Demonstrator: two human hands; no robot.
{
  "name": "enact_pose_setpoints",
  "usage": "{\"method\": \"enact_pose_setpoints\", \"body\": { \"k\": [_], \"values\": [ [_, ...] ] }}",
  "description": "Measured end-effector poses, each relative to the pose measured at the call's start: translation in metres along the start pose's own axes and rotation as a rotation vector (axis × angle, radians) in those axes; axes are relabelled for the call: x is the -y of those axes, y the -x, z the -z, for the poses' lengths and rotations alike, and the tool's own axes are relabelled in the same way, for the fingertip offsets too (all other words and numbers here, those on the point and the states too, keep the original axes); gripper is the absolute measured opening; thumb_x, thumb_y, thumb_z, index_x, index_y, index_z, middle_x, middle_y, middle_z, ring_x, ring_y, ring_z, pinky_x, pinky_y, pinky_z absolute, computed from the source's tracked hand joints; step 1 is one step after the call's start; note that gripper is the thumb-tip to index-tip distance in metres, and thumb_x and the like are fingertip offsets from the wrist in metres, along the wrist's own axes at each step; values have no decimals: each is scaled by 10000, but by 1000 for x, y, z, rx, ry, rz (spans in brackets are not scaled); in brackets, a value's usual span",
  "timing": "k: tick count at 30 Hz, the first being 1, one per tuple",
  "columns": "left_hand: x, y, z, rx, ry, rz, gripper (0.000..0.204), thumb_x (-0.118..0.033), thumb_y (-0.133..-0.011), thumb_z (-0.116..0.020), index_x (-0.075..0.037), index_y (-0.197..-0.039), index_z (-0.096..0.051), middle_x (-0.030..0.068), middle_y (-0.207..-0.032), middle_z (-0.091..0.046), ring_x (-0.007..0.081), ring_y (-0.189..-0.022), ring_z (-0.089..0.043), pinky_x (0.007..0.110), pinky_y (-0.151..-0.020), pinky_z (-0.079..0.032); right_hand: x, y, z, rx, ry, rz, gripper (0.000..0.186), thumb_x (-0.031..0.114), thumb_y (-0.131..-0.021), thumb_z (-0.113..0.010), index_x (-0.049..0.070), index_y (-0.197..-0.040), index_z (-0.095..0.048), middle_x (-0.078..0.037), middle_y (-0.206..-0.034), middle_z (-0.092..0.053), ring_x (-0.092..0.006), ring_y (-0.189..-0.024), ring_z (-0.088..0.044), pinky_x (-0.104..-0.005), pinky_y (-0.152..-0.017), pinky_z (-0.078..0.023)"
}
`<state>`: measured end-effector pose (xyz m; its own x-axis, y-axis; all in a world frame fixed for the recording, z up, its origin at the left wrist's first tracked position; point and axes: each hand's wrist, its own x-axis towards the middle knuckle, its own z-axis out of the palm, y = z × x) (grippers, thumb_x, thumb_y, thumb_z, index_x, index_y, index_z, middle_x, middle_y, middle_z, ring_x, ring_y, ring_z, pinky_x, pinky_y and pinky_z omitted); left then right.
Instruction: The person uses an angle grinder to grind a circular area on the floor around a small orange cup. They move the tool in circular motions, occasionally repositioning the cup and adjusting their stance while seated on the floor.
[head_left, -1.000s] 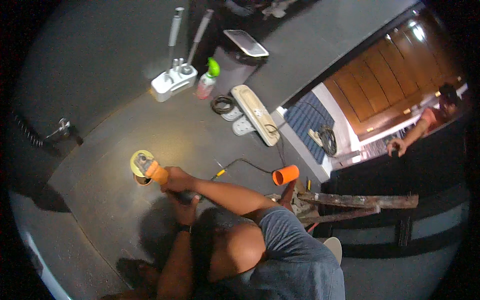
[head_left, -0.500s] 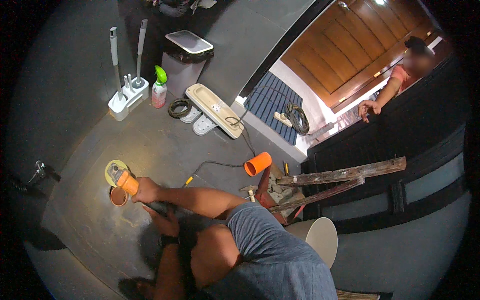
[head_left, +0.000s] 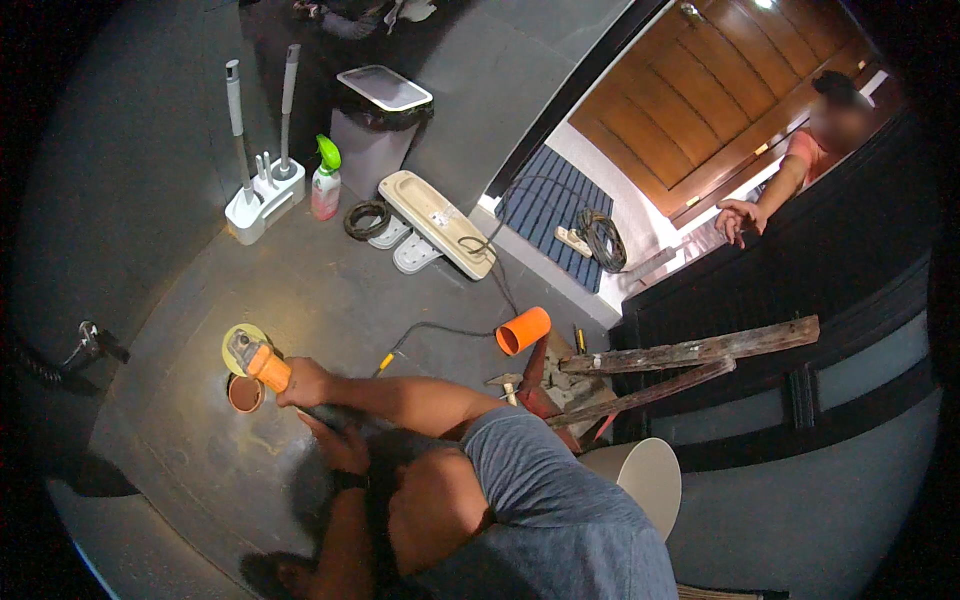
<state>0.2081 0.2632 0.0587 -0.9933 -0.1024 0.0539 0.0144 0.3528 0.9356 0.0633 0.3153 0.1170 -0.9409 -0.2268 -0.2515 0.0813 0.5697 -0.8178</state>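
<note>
My right hand is wrapped around the orange body of an angle grinder. The grinder's round yellowish disc is at the far side of a short orange-brown pipe end standing in the dark floor. I cannot tell whether disc and pipe touch. Just below, my left hand, with a dark band at its wrist, is at the grinder's dark rear end. One finger reaches forward along it; the others are partly hidden in shadow.
A cable crosses the floor past an orange pipe piece, a hammer and wooden bars. Behind are a beige panel, spray bottle, brush holder and bin. Another person's hand shows at the doorway.
The whole view has shifted slightly, so things appear a little lower and farther right. Both hands stay at the grinder, with its disc still by the pipe end.
</note>
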Motion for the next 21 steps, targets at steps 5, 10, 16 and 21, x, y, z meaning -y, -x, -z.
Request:
{"method": "enact_pose_setpoints", "body": {
  "k": [5, 10, 16, 21],
  "values": [
    [10, 4, -10, -11, 14, -45, 940, -423, -959, -511, 74, -1546, 30, 333, -1599, -80, 453, -1492, -133, 489, -1213, -123, -6, 2, -1, -26, 35, 1, 488, 322, -580, -836, 26, -942, -697, -208, -888, -716, -362, -853, -708, -437, -760, -562],
    [25, 3, -14, -65, 9, -92, 981, -477, -968, -536, 81, -1541, 32, 324, -1600, -82, 452, -1486, -144, 484, -1212, -124, 0, 1, -1, 24, -11, 28, 501, 314, -585, -827, 4, -946, -668, -211, -894, -706, -349, -854, -701, -427, -758, -552],
    [11, 1, -13, -53, 278, 63, 935, -309, -970, -615, 51, -1552, 22, 292, -1579, -176, 426, -1431, -274, 495, -1186, -210, 7, 5, 3, 74, 20, 36, 522, 303, -596, -814, -7, -980, -645, -215, -908, -700, -361, -854, -694, -429, -770, -547],
    [-39, 16, -13, 131, 361, 246, 932, -316, -964, -562, 69, -1544, 57, 358, -1542, -240, 449, -1440, -291, 464, -1169, -271, -29, 16, -1, -67, 47, -6, 539, 275, -596, -814, -7, -1022, -641, -217, -921, -699, -369, -877, -691, -437, -787, -548]
  ]
}}
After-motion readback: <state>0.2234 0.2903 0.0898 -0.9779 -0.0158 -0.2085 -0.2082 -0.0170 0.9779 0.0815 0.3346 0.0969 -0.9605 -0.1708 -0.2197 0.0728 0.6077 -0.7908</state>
